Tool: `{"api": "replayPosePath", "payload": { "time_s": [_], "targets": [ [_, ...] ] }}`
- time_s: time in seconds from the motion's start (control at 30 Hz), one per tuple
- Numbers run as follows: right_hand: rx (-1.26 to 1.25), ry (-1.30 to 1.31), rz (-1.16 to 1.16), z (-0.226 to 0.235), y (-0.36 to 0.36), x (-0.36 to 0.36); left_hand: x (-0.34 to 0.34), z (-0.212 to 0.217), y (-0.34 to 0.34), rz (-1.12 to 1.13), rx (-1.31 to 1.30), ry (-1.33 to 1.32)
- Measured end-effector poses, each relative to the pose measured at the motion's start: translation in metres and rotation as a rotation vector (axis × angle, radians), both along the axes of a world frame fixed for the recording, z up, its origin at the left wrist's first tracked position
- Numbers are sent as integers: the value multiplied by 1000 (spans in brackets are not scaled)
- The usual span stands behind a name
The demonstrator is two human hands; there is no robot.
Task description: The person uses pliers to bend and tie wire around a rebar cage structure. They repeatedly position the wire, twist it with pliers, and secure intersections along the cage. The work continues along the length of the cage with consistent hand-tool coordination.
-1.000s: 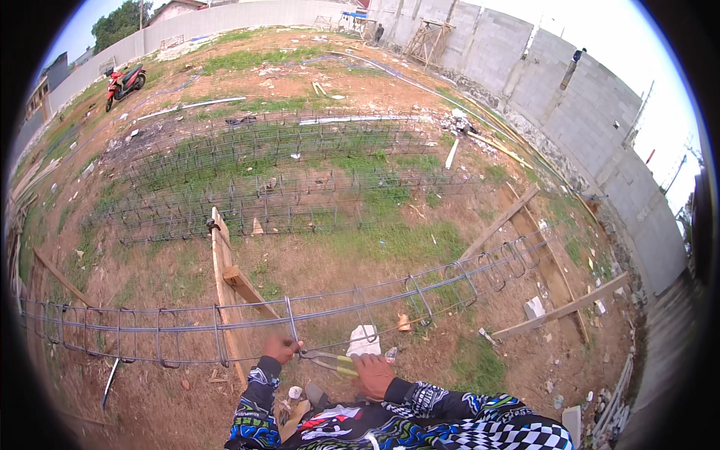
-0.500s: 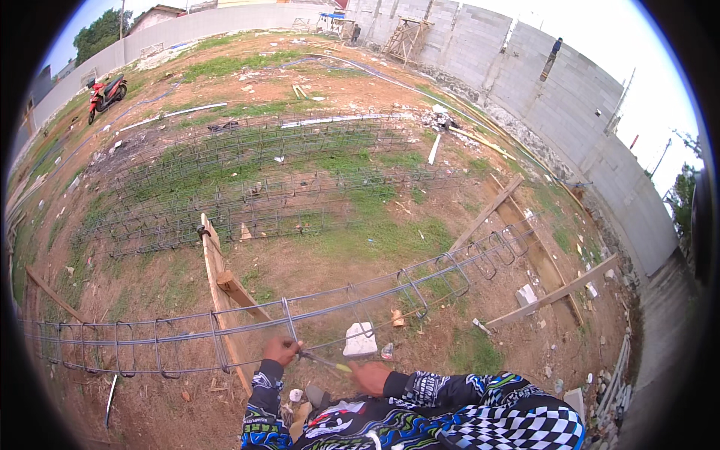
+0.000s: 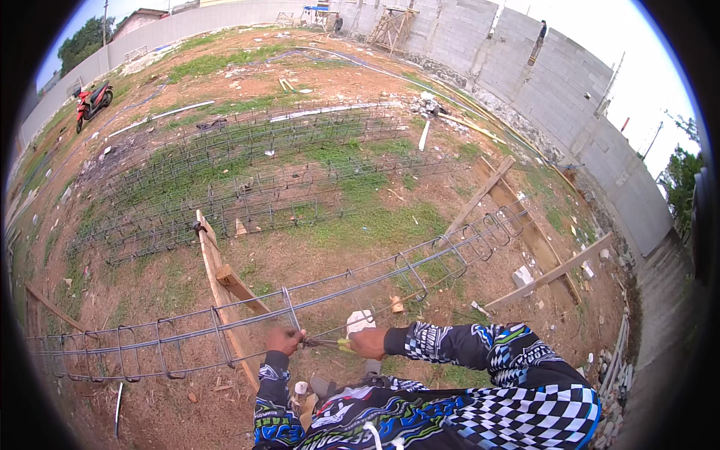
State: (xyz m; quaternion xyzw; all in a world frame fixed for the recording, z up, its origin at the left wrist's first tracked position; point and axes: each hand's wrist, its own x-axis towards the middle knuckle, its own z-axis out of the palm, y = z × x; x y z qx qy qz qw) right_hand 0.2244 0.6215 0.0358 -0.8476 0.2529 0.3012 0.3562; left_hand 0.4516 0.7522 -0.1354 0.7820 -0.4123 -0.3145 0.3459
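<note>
A long rebar cage point(image 3: 180, 343) of straight bars and square stirrups runs across in front of me. My left hand point(image 3: 284, 340) is closed at its near lower bar, by the bottom corner of one stirrup point(image 3: 290, 304); a thin wire between the fingertips cannot be ruled out. My right hand point(image 3: 367, 343) grips a pair of pincers point(image 3: 330, 343) by yellow-green handles. Their jaws point left and meet the bar right beside my left fingertips. Whether the jaws bite on wire is too small to see.
A wooden trestle point(image 3: 216, 296) supports the cage left of my hands; another wooden support point(image 3: 551, 281) stands to the right. More rebar cages point(image 3: 247, 176) lie on the grass beyond. A white block point(image 3: 360, 321) sits below. A grey block wall point(image 3: 480, 67) and a red motorbike point(image 3: 94, 103) are farther off.
My right hand has shifted slightly up and left, and its elbow has lifted outward. The pincers lie more level now, with their handles looking spread. My left hand stays at the stirrup corner.
</note>
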Motion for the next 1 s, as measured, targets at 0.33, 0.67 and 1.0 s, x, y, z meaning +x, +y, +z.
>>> {"api": "replayPosePath", "payload": {
  "time_s": [0.33,0.67,1.0],
  "targets": [
    [837,26,-488,-95,8,-61,-6,6,-9,4,38,96],
    [-766,-466,123,-48,35,-65,-10,22,-6,12,-2,101],
    [-16,-210,-214,-82,46,-69,-6,9,-8,24,3,65]
  ]
}}
